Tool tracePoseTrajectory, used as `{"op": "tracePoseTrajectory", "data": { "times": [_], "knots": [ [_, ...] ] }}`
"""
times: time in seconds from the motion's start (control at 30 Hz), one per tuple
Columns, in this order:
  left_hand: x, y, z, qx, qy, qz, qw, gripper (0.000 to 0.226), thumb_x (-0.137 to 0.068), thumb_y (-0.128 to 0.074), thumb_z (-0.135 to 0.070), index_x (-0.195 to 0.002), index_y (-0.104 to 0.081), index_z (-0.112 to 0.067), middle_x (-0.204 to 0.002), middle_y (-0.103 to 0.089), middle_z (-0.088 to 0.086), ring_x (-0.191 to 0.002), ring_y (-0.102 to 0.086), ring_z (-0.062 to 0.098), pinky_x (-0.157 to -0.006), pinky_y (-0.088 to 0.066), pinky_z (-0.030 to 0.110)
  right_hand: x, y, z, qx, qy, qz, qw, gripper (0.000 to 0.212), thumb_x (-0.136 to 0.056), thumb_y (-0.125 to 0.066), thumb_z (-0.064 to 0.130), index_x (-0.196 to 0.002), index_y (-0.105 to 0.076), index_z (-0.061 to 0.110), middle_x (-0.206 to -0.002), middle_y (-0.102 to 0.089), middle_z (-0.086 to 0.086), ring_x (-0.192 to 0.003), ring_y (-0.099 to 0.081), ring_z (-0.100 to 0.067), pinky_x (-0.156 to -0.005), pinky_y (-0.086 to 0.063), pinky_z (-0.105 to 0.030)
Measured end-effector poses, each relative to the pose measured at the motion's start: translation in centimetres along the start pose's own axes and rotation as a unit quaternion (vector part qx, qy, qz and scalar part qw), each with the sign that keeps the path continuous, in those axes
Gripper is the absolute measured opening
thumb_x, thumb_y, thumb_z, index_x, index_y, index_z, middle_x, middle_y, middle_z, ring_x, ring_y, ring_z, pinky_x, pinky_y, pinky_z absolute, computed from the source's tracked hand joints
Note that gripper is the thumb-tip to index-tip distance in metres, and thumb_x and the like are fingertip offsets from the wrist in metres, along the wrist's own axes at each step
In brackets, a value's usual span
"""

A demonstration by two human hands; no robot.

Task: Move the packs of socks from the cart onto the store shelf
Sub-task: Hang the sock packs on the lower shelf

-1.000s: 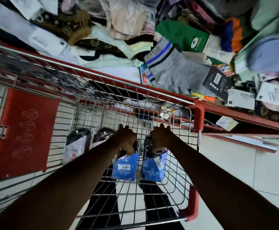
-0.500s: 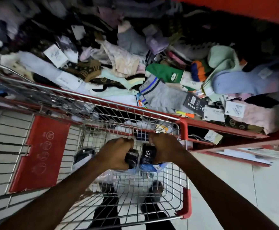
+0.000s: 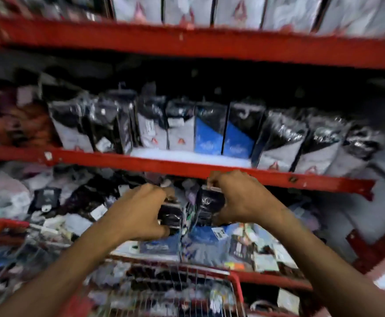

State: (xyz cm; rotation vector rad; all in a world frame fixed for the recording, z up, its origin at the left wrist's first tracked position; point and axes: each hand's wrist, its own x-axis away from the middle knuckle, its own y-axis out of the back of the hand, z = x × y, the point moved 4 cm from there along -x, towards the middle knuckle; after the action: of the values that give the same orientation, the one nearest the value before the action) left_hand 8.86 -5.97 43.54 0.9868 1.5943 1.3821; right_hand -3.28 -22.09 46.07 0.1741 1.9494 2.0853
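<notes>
My left hand [image 3: 139, 213] grips one blue-and-black pack of socks [image 3: 169, 217] by its dark top. My right hand [image 3: 242, 200] grips a second such pack [image 3: 207, 207]. Both packs hang side by side above the wire cart [image 3: 187, 291], just below the front edge of the red store shelf [image 3: 187, 168]. On that shelf stands a row of upright sock packs, two blue ones [image 3: 223, 138] in the middle among grey-and-black ones. The picture is blurred by motion.
A lower bin of loose, tagged socks [image 3: 56, 202] lies behind my hands. A higher red shelf [image 3: 187, 42] carries white packs. A bare white strip of shelf [image 3: 187, 156] shows in front of the blue packs. Pale floor shows at the far right.
Both hands have lifted the two packs out of the cart, up to just under the shelf edge. My view has tilted up from the cart and loose socks to the shelves.
</notes>
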Motion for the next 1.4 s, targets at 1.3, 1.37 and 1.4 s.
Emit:
{"op": "tracePoseTrajectory", "data": {
  "times": [1.3,1.37,1.4],
  "knots": [
    [-22.2,9.1,-2.3,-0.040,-0.052,-0.114,0.991,0.066,-0.079,-0.070,-0.037,-0.139,-0.051,-0.019,-0.129,-0.050,0.011,-0.117,-0.053,0.030,-0.093,-0.050,0.041,-11.8,11.3,-11.9,0.146,-0.078,-0.015,0.986,0.084,-0.064,-0.083,0.047,-0.139,-0.050,0.028,-0.142,-0.045,-0.007,-0.133,-0.035,-0.034,-0.107,-0.036,-0.059],
    [-21.7,8.9,-2.4,-0.061,-0.045,-0.109,0.991,0.076,-0.081,-0.068,-0.039,-0.149,-0.040,-0.022,-0.143,-0.043,0.011,-0.130,-0.044,0.032,-0.104,-0.044,0.049,-11.3,11.0,-11.6,0.161,-0.072,-0.024,0.984,0.091,-0.065,-0.080,0.048,-0.145,-0.042,0.028,-0.148,-0.039,-0.007,-0.135,-0.030,-0.035,-0.108,-0.033,-0.061],
    [-21.3,8.9,-2.5,-0.070,-0.042,-0.110,0.991,0.081,-0.081,-0.067,-0.040,-0.153,-0.033,-0.024,-0.151,-0.037,0.011,-0.136,-0.039,0.033,-0.108,-0.039,0.052,-11.0,10.8,-11.6,0.161,-0.068,-0.032,0.984,0.096,-0.066,-0.079,0.049,-0.149,-0.037,0.027,-0.151,-0.035,-0.007,-0.137,-0.027,-0.035,-0.109,-0.030,-0.062]
  ]
}}
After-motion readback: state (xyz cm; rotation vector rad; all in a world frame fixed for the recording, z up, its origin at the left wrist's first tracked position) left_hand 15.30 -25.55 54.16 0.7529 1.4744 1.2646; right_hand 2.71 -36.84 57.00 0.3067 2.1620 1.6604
